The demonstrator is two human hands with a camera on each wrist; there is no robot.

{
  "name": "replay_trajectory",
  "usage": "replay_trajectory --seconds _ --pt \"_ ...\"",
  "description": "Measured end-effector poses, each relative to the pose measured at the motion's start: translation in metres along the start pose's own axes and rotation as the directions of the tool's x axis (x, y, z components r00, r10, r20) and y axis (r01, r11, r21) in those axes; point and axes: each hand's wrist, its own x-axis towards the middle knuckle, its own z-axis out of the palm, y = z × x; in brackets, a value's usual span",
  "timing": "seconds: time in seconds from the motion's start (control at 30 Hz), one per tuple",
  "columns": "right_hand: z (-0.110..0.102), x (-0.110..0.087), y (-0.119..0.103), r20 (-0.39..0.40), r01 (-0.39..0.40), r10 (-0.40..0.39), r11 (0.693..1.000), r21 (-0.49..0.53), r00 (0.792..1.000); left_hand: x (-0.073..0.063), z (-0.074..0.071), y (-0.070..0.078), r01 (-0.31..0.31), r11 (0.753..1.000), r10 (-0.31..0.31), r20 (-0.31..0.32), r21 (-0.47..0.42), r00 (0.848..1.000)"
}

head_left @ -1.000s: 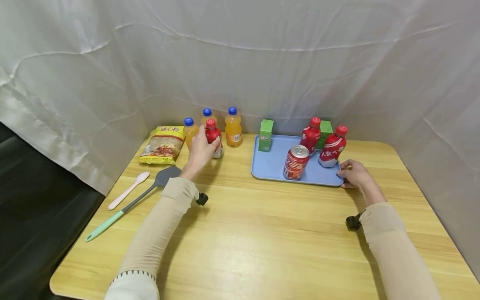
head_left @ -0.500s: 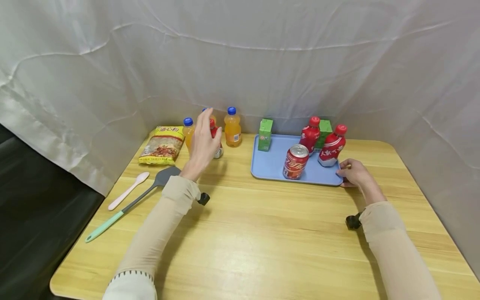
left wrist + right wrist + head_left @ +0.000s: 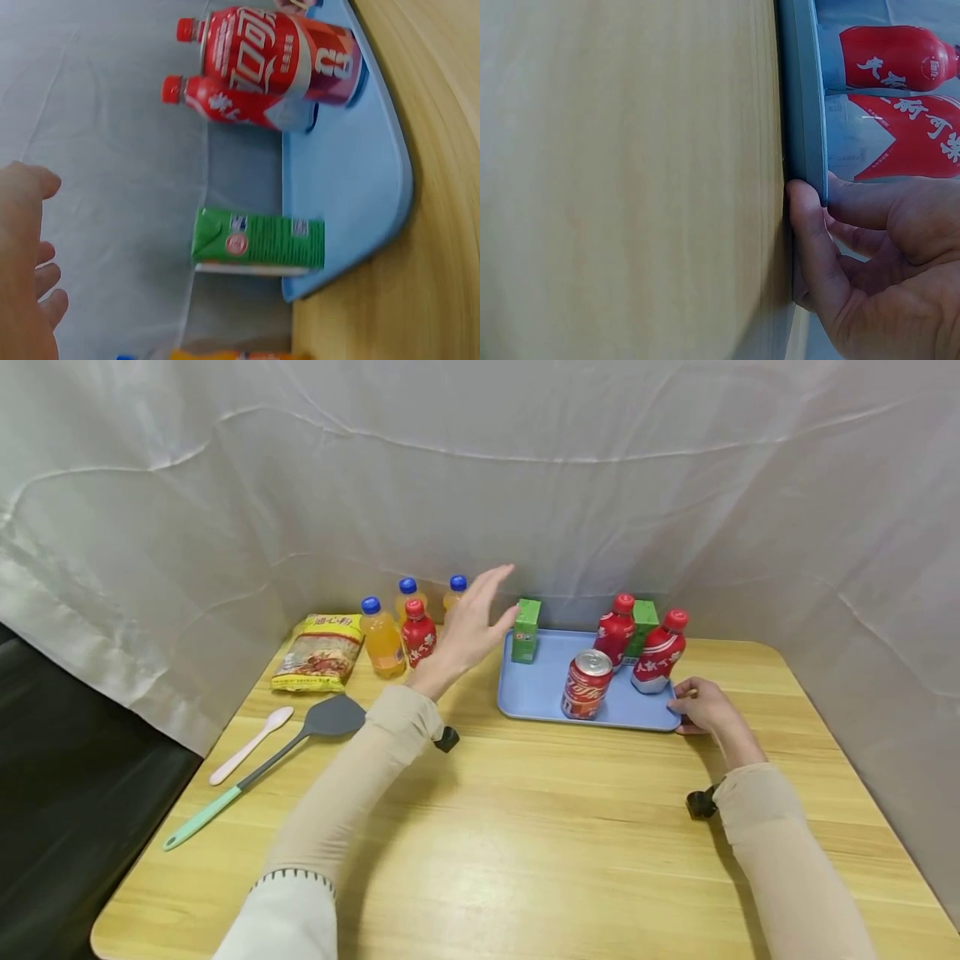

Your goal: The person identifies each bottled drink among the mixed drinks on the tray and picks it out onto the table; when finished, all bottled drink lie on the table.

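My left hand [image 3: 471, 628] is raised with its fingers extended, holding nothing, just left of a small green drink carton [image 3: 527, 631]. That carton stands at the left end of a blue tray [image 3: 525, 695]. In the left wrist view the fingers [image 3: 19, 202] are apart from the carton. At the tray's near right corner, my right hand [image 3: 705, 706] pinches the rim between thumb and fingers. Also on the tray are a red soda can [image 3: 585, 687], two red-capped bottles [image 3: 613, 639] and a second green carton [image 3: 643, 620], partly hidden behind them.
A red bottle [image 3: 418, 635] stands left of my left forearm among orange drink bottles [image 3: 382, 645] with blue caps; my hand partly covers one. A yellow food bag [image 3: 318, 656], a pink spoon [image 3: 251, 745] and a grey spatula [image 3: 333, 717] lie at the left. A grey curtain [image 3: 480, 485] borders the table.
My left hand has let go of the red bottle at the left, lifted off it and moved right toward the tray. My right hand stays on the tray's corner.
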Motion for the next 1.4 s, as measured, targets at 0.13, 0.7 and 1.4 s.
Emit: replay_trajectory --seconds 0.13,0.7,1.4 --pt "0.0 0.0 0.001 -0.003 -0.016 0.016 1.0 0.001 1.0 0.012 0.021 0.01 0.023 1.0 -0.023 0.118 -0.001 0.993" --pt "0.004 -0.003 -0.003 -0.017 -0.018 0.018 1.0 0.005 1.0 0.046 0.08 0.039 0.128 0.992 -0.127 0.373 0.023 0.919" --pt "0.003 -0.006 -0.007 -0.029 -0.021 0.021 1.0 0.001 0.999 0.062 0.115 0.043 0.188 0.982 -0.171 0.483 0.014 0.858"
